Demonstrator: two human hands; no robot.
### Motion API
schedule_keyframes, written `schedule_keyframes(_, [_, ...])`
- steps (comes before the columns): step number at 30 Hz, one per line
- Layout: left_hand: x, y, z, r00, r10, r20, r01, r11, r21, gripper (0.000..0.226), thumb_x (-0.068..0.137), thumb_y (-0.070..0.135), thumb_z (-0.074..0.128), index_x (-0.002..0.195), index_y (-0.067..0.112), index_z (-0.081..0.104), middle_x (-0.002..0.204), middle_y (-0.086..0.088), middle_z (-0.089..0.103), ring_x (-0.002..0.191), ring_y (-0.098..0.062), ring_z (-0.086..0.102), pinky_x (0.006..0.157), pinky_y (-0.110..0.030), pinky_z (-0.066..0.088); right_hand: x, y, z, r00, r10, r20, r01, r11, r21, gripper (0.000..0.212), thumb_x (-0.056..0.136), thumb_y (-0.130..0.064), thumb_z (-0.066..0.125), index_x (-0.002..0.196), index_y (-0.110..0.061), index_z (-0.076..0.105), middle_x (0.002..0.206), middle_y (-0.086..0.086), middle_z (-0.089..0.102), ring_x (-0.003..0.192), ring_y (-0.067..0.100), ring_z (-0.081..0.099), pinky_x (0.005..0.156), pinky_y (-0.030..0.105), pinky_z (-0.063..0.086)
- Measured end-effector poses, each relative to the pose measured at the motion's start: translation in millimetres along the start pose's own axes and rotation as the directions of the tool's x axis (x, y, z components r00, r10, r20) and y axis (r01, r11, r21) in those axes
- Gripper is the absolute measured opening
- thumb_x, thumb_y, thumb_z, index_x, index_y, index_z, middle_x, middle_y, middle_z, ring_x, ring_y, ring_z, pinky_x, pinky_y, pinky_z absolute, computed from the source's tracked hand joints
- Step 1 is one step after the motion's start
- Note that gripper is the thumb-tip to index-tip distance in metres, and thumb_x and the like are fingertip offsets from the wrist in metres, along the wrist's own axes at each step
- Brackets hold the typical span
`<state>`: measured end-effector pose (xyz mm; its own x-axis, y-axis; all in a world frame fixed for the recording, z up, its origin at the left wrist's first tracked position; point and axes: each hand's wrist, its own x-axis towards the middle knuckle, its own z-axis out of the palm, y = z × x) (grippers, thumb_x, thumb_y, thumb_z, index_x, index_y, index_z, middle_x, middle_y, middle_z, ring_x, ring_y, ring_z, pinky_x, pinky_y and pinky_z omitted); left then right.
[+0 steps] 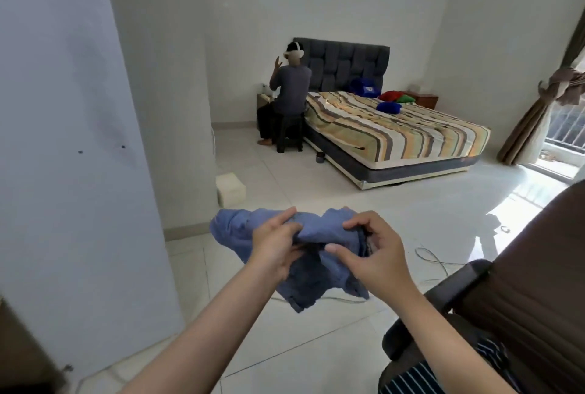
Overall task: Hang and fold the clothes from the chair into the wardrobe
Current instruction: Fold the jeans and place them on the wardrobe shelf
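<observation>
Both hands are up in front of the chest, holding a blue garment (316, 254) in mid-air above the tiled floor (348, 191). The left hand (275, 245) has its fingers curled into a bunched fold near the top edge; the right hand (373, 251) pinches the cloth between thumb and fingers just beside it. The two grips are near each other, with a ridge of cloth pushed up between them.

It looks like shorts or small trousers, though it is too crumpled to be sure. As held, the top edge runs left to right between the hands, one lobe sticks out to the left past the left hand, and the rest hangs down and slightly forward to a loose corner at the bottom. So its long axis is roughly vertical, drooping.

The step seems to be finding the edges before folding. To do it well, I would slide the hands apart along that top edge until the cloth hangs flat, give it a shake, then bring the sides together evenly.

At the lower right is the chair (519, 283), with a striped piece (421, 378) still on its seat. The tall white panel (63, 140) at the left may be the wardrobe's side; I cannot tell.
</observation>
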<state>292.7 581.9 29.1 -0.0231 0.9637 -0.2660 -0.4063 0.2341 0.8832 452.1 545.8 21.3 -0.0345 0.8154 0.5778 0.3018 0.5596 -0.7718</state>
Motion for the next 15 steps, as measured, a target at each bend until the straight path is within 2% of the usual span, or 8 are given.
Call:
schedule_keyframes(2, [3,-7,1,0.994,0.091,-0.065,-0.090,0.996,0.012,0.044,0.089,-0.003,0.050,0.125,0.021,0.058,0.081,-0.015,0.064,0.070,-0.026,0.062,0.069,-0.038,0.053,-4,8,10,0.998,0.047,-0.050,-0.045,0.998,0.041,0.038,0.068,-0.030,0.081,0.095,-0.022,0.055,0.095,-0.011,0.060,0.095,0.010,0.060,0.078,0.015,0.046])
schedule_keyframes(4, [4,-12,0,0.972,0.207,-0.109,-0.200,0.977,0.071,0.049,0.088,-0.002,0.052,0.124,0.031,0.058,0.081,-0.014,0.064,0.063,-0.024,0.058,0.054,-0.028,0.051,-3,15,19,0.982,0.133,-0.131,-0.126,0.990,0.060,0.042,0.071,-0.047,0.074,0.104,-0.033,0.053,0.106,-0.008,0.051,0.101,0.010,0.054,0.081,0.013,0.042])
schedule_keyframes(6, [7,-15,-7,0.938,0.318,-0.142,-0.305,0.947,0.104,0.055,0.087,-0.005,0.053,0.128,0.032,0.053,0.078,-0.010,0.059,0.060,-0.020,0.051,0.047,-0.023,0.045,8,19,21,0.901,0.399,-0.169,-0.375,0.914,0.156,0.049,0.073,-0.058,0.069,0.115,-0.042,0.048,0.124,-0.006,0.041,0.114,0.014,0.046,0.089,0.018,0.039])
schedule_keyframes(8, [12,-16,-20,0.896,0.414,-0.159,-0.391,0.907,0.160,0.057,0.086,-0.007,0.054,0.130,0.031,0.052,0.080,-0.009,0.058,0.066,-0.018,0.049,0.056,-0.025,0.045,27,28,18,0.655,0.752,0.075,-0.737,0.613,0.285,0.075,0.063,-0.072,0.061,0.130,-0.048,0.036,0.135,0.000,0.034,0.121,0.029,0.043,0.093,0.043,0.043])
schedule_keyframes(10, [14,-19,-33,0.864,0.485,-0.136,-0.447,0.863,0.236,0.058,0.086,-0.007,0.055,0.127,0.034,0.053,0.083,-0.005,0.060,0.070,-0.014,0.053,0.068,-0.029,0.049,47,37,22,0.382,0.816,0.434,-0.914,0.262,0.311,0.093,0.054,-0.081,0.057,0.136,-0.042,0.035,0.133,0.014,0.041,0.111,0.047,0.052,0.086,0.062,0.046])
schedule_keyframes(11, [14,-23,-39,0.856,0.506,-0.107,-0.465,0.843,0.271,0.058,0.087,-0.007,0.056,0.124,0.037,0.053,0.086,0.000,0.064,0.072,-0.010,0.058,0.072,-0.028,0.051,55,40,27,0.306,0.775,0.554,-0.941,0.156,0.301,0.094,0.053,-0.080,0.058,0.132,-0.032,0.044,0.128,0.022,0.049,0.103,0.051,0.056,0.078,0.064,0.047])
schedule_keyframes(13, [11,-28,-47,0.848,0.527,-0.051,-0.486,0.814,0.317,0.058,0.088,-0.007,0.056,0.122,0.039,0.051,0.094,0.014,0.070,0.085,-0.001,0.065,0.081,-0.024,0.054,65,41,43,0.287,0.716,0.637,-0.945,0.101,0.312,0.083,0.059,-0.073,0.061,0.123,-0.021,0.055,0.117,0.023,0.061,0.096,0.049,0.062,0.070,0.062,0.050])
schedule_keyframes(15, [9,-34,-57,0.848,0.528,-0.048,-0.483,0.807,0.339,0.056,0.088,-0.004,0.058,0.126,0.037,0.049,0.087,0.015,0.071,0.084,-0.003,0.065,0.077,-0.021,0.053,66,49,64,0.371,0.725,0.580,-0.909,0.156,0.387,0.075,0.070,-0.047,0.074,0.134,-0.024,0.043,0.125,0.014,0.059,0.098,0.040,0.065,0.065,0.055,0.055])
